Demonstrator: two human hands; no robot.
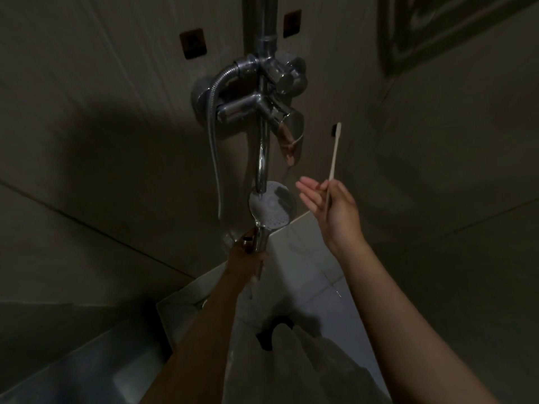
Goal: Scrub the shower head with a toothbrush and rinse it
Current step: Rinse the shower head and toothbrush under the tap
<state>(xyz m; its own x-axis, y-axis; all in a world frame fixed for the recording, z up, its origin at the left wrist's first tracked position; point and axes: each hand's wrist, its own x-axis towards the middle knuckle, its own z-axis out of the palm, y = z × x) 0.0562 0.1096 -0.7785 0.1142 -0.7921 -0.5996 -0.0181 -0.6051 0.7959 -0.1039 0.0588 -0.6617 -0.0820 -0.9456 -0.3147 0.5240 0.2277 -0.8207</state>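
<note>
Your left hand (250,248) grips the shower head (270,204) by its slick, rigid chrome handle, under the spout (261,158); keep hold there. Your right hand (332,205) pinches the light toothbrush (334,158), fingers straight.

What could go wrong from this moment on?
The right hand pinches the toothbrush only near its lower end, with the fingers stretched out, so it may slip. The left hand holds the shower head close under the metal spout; it could knock against it. The dim light may hide remaining dirt.
</note>
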